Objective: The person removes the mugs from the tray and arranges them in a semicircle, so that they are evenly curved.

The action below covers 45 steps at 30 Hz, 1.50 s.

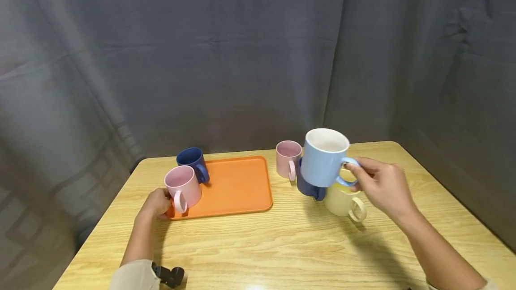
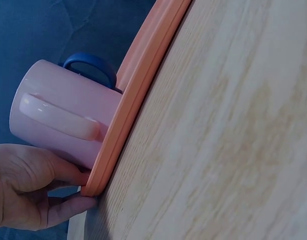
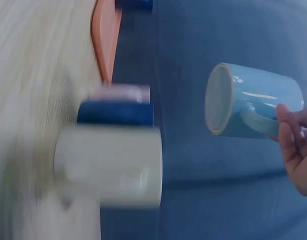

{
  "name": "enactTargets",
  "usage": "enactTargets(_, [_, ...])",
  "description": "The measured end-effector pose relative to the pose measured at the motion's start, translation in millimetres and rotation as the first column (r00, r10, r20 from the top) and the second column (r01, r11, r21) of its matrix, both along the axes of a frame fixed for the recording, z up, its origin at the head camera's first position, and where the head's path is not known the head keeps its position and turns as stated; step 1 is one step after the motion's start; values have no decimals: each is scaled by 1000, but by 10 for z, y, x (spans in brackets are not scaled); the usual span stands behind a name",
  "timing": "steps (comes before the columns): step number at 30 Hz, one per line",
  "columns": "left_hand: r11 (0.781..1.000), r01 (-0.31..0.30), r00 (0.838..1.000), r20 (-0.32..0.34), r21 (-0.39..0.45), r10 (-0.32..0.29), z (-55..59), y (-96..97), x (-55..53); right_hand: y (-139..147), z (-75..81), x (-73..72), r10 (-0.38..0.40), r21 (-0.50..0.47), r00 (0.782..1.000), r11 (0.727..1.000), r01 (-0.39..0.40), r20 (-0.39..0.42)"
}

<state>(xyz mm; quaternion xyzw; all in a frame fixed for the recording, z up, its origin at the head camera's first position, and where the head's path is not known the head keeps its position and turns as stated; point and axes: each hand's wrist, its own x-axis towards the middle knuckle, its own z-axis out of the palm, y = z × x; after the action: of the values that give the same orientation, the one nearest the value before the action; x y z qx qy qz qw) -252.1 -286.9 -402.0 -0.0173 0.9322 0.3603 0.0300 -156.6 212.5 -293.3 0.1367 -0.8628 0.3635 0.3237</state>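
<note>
A light blue mug (image 1: 322, 164) with a white inside hangs in the air, its handle pinched by my right hand (image 1: 383, 187). Below and behind it stand a yellow mug (image 1: 338, 202), a dark blue mug (image 1: 307, 187) partly hidden by the raised one, and a pink mug (image 1: 284, 164). My left hand (image 1: 155, 202) grips the left edge of an orange tray (image 1: 242, 187), thumb above and fingers below in the left wrist view. On the tray's left part, a second pink mug (image 1: 185, 187) sits in front of a second dark blue mug (image 1: 191, 158).
The wooden table (image 1: 242, 249) carries the tray on the left and the standing mugs right of centre. A dark grey curtain (image 1: 225, 66) hangs behind the table and along its sides. A black wrist device (image 1: 171, 276) is at my left sleeve.
</note>
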Motion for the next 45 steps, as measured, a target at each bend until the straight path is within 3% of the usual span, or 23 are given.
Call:
enactTargets(2, [1000, 8, 1000, -3, -5, -8, -5, -3, -3, 198, -18, 48, -51, -36, 995, 998, 48, -81])
enactTargets(6, [1000, 2, 1000, 1, -9, -2, -12, -7, -2, 523, -134, 107, -138, -101, 963, 988, 118, -230])
enactTargets(8, [1000, -2, 1000, 7, -4, 2, -10, -7, 2, 641, -202, 137, -193, -120, 949, 979, 167, -251])
enactTargets(11, [1000, -2, 1000, 14, 9, 2, -6, -6, 6, 798, -308, 159, -257, -73, 930, 967, 246, -264])
enactTargets(15, [1000, 5, 1000, 16, 8, -5, 5, -1, 0, 973, -471, 155, -294, 77, 918, 943, 324, -264])
enactTargets(18, [1000, 6, 1000, 6, -1, -6, 6, -10, -8, 1047, -595, 131, -315, 155, 928, 925, 347, -197])
enactTargets(21, [1000, 12, 1000, 5, -2, -12, 1, -15, -19, 1074, -695, 105, -339, 197, 938, 917, 347, -73])
enactTargets(25, [1000, 2, 1000, 18, 7, -2, -9, -17, -18, 1070, -787, 64, -345, 257, 937, 912, 319, 59])
enactTargets(29, [1000, -7, 1000, 26, 8, 6, -12, -17, -14, 1053, -850, 34, -344, 286, 932, 910, 302, 110])
enactTargets(35, [1000, 0, 999, 32, 10, 0, -15, -1, -21, 1040, -917, 18, -351, 288, 920, 912, 293, 176])
enactTargets(39, [1000, 3, 1000, 26, 12, -3, -8, -4, -7, 1037, -931, 8, -327, 283, 908, 926, 251, 262])
enactTargets(45, [1000, 3, 1000, 27, 0, -3, 12, -18, -8, 1061, -964, 14, -278, 280, 873, 944, 173, 400])
